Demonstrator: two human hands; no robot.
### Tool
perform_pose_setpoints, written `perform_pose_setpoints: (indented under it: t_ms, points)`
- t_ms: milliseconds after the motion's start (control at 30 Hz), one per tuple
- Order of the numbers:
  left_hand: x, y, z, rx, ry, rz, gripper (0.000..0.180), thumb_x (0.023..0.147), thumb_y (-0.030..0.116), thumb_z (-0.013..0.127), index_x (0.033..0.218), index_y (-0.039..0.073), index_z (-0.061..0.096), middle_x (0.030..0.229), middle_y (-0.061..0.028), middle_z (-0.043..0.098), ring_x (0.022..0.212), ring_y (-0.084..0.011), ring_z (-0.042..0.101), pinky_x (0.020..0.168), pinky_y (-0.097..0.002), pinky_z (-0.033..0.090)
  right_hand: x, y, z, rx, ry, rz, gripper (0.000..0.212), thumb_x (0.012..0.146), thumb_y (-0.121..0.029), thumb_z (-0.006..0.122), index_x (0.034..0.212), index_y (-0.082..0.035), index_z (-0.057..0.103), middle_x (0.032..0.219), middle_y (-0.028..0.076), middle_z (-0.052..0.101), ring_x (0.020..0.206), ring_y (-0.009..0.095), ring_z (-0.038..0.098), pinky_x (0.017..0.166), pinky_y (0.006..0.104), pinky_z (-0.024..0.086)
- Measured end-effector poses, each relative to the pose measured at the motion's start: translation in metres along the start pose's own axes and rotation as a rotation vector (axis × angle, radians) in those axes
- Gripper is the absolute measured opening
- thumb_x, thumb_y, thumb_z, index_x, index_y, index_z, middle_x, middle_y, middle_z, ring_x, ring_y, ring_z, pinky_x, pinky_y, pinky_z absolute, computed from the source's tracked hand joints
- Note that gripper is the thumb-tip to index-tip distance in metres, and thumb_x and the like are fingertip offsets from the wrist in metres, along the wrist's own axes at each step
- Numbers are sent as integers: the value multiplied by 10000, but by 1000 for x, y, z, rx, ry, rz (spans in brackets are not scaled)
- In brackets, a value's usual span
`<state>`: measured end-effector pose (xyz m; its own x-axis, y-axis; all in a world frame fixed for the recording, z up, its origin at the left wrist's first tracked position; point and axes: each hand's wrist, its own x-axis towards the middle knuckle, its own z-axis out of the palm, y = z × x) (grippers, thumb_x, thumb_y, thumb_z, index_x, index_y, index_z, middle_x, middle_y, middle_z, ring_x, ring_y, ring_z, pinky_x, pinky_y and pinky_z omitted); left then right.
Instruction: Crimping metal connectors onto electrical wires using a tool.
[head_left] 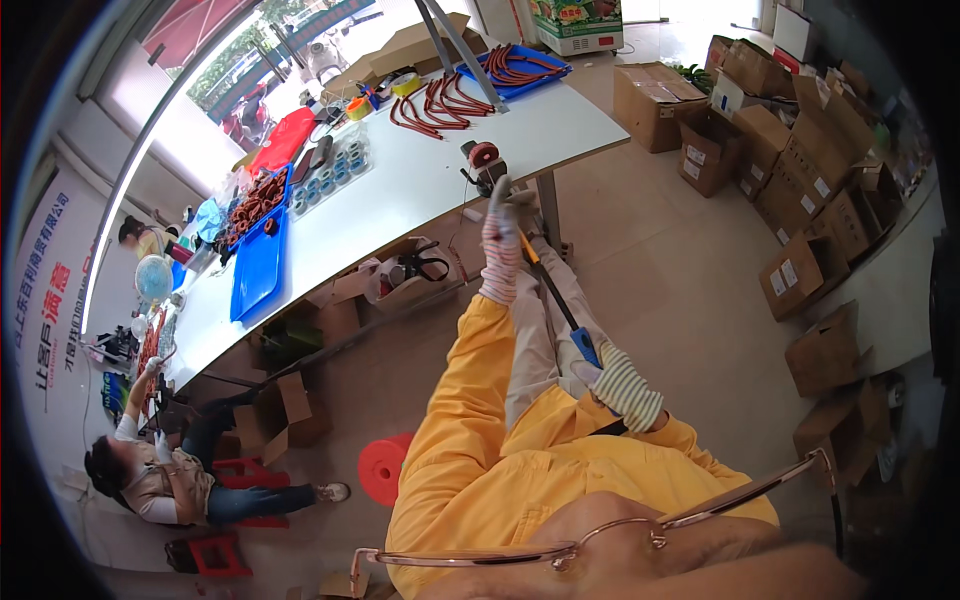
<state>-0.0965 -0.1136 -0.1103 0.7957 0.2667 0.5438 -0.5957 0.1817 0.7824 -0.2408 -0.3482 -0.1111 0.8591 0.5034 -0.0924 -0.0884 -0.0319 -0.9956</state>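
My left hand [500, 235], in a striped glove with greyish fingers, reaches up at the table's near edge. Its visible fingers look stretched and apart, though slightly blurred; the palm side is partly hidden. Just beyond the fingertips sits a small dark device with a reddish-brown wheel [483, 154]. My right hand [625, 388], gloved in green-and-white stripes, is closed around the blue grip of a long tool [583, 345] with a dark shaft and an orange section. The tool slants up toward my left hand, its far end beside that palm; I cannot tell whether they touch.
On the white table [400, 190] lie red-brown cords [440, 105], blue trays [260, 275] and a pack of blue-and-white rolls [330, 180]. Open cardboard boxes [710, 150] crowd the right side. A red stool [385, 470] stands behind the table. A co-worker [170, 470] sits at lower left.
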Motion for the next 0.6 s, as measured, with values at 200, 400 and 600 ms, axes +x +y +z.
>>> perform_pose_setpoints:
  t_ms: [200, 400, 600]
  points:
    - [3, 36, -8, 586, -362, -3, 833, 732, 310, 707, 1405, 68, 281, 1219, -129, 536, 831, -169, 593, 766, -307, 495, -37, -52, -18, 208, -111, 236, 480, 823, -149, 576, 1267, -47, 424, 611, -9, 437, 446, 66, 404, 405, 203, 354]
    - [12, 39, -31, 1421, -559, 461, 707, 696, 90, 629, 1342, 62, 342, 1308, -143, 434, 1209, -308, 428, 979, -404, 400, -95, -37, -58, 230, -214, 345, 473, 763, -131, 586, 1208, -10, 480, 656, -15, 454, 510, 70, 433, 466, 204, 368]
    - [42, 20, -3, 1489, -732, 407, 584, 768, 40, 549, 1322, 71, 368, 1049, -156, 563, 988, -330, 550, 843, -408, 466, -158, -12, -105, 98, -128, 344, 431, 735, -162, 627, 1131, -15, 538, 744, -15, 478, 691, 83, 461, 615, 238, 390]
